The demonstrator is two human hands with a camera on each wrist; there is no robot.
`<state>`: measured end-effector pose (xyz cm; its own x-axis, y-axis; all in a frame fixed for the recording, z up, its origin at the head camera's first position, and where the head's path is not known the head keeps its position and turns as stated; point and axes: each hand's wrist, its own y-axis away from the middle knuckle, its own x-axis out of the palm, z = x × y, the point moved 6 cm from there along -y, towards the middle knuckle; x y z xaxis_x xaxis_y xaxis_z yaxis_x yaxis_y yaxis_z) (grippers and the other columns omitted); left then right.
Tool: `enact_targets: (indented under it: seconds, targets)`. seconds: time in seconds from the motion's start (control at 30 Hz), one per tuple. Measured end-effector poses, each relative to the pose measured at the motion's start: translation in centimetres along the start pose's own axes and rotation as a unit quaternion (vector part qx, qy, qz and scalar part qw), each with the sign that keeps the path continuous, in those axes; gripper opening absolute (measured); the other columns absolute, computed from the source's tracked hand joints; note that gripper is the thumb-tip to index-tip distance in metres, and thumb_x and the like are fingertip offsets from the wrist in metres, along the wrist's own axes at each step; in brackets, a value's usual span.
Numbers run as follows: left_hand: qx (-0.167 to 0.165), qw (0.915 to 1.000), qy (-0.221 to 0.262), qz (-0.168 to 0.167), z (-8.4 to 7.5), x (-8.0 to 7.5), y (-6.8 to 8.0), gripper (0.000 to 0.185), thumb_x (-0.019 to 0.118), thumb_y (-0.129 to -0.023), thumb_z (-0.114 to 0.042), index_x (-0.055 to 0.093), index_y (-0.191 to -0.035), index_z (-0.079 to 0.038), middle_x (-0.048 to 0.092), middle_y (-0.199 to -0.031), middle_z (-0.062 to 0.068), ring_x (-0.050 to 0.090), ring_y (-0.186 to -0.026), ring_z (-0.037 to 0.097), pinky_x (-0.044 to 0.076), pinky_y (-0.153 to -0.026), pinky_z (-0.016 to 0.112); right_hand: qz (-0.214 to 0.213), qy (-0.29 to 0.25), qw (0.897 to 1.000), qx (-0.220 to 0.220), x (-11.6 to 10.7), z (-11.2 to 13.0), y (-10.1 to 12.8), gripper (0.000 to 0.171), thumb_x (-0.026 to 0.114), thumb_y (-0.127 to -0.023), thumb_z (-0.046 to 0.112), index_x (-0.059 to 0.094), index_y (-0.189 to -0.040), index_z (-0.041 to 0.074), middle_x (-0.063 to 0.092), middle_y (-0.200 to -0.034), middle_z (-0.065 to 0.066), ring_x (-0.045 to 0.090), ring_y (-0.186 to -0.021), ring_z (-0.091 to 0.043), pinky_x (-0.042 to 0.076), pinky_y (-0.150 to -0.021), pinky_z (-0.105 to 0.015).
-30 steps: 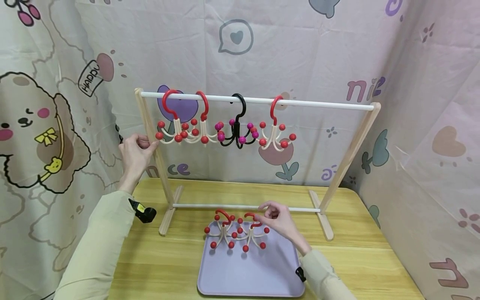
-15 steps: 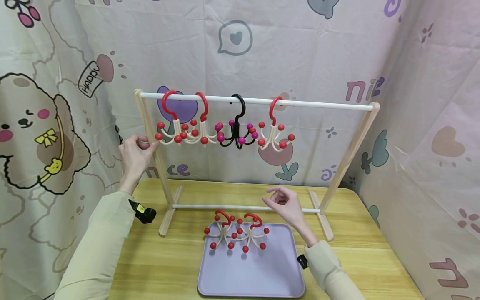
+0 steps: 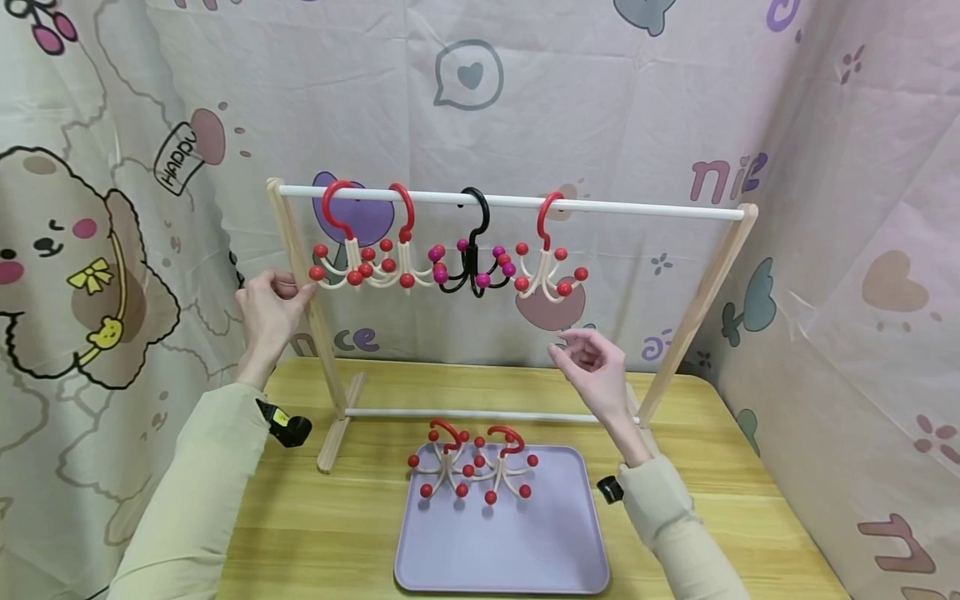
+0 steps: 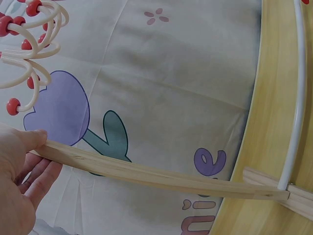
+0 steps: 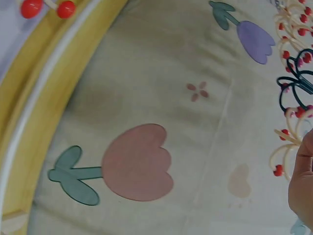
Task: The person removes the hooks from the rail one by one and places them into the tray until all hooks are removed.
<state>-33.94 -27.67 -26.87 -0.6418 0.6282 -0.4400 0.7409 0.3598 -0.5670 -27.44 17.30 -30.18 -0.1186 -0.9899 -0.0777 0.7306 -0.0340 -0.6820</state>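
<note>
My left hand point(image 3: 272, 310) pinches the left wooden post point(image 4: 146, 172) of a hanging rack between thumb and fingers. My right hand point(image 3: 596, 371) is raised in front of the rack's right half, fingers loosely bent and holding nothing. Above it, a red-hooked multi-arm hanger point(image 3: 545, 267) with red ball tips hangs from the white top rail point(image 3: 637, 207). To its left on the rail hang a black hanger point(image 3: 472, 258) with magenta balls and two red-hooked ones. Two more red-hooked hangers, a left one point(image 3: 447, 467) and a right one point(image 3: 504, 467), stand on a lilac tray point(image 3: 502, 550).
The rack stands on a wooden table point(image 3: 315, 533), its white lower bar point(image 3: 465, 413) running behind the tray. A printed curtain point(image 3: 480, 100) surrounds the table at the back and sides. Black wrist cameras sit at both cuffs.
My right hand has left the right hanger on the tray and moved up and to the right. My left hand stays on the post.
</note>
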Motion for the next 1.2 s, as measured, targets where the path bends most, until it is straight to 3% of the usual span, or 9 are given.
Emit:
enact_targets:
  seconds: [0.23, 0.43, 0.7, 1.2]
  targets:
    - [-0.003, 1.0000, 0.001, -0.001, 0.1, -0.1, 0.0, 0.031, 0.072, -0.092, -0.018, 0.065, -0.106, 0.009, 0.069, -0.098, 0.031, 0.061, -0.101, 0.040, 0.038, -0.086, 0.036, -0.030, 0.006, 0.999, -0.037, -0.3, 2.8, -1.5, 0.018, 0.069, -0.084, -0.013, 0.063, -0.101, -0.017, 0.065, -0.069, 0.013, 0.056, -0.057, 0.000, 0.044, -0.055, -0.011]
    - [-0.006, 0.9999, 0.011, 0.003, 0.3, 0.0, 0.0, 0.032, 0.072, -0.092, -0.018, 0.064, -0.106, 0.009, 0.068, -0.099, 0.031, 0.057, -0.109, 0.041, 0.036, -0.099, 0.047, -0.046, 0.012, 0.997, -0.053, -0.8, 2.3, -3.4, 0.024, 0.072, -0.082, -0.013, 0.064, -0.104, -0.016, 0.063, -0.068, 0.017, 0.053, -0.055, 0.003, 0.040, -0.052, -0.011]
    - [0.001, 1.0000, -0.004, -0.005, 0.3, -0.1, -0.2, 0.031, 0.073, -0.091, -0.019, 0.066, -0.105, 0.008, 0.070, -0.097, 0.030, 0.061, -0.095, 0.037, 0.037, -0.082, 0.031, -0.051, 0.039, 0.996, -0.065, -1.0, 3.0, -5.5, 0.024, 0.077, -0.084, 0.000, 0.069, -0.106, -0.006, 0.067, -0.072, 0.017, 0.058, -0.058, 0.000, 0.044, -0.054, -0.013]
    - [-0.002, 1.0000, -0.001, 0.008, 0.0, -0.1, 0.0, 0.034, 0.071, -0.093, -0.021, 0.065, -0.107, 0.009, 0.069, -0.099, 0.031, 0.061, -0.101, 0.040, 0.040, -0.086, 0.035, -0.071, 0.065, 0.993, -0.068, 0.4, 4.6, -9.4, 0.024, 0.081, -0.085, 0.012, 0.071, -0.100, -0.003, 0.064, -0.068, 0.016, 0.058, -0.055, 0.000, 0.048, -0.056, -0.013]
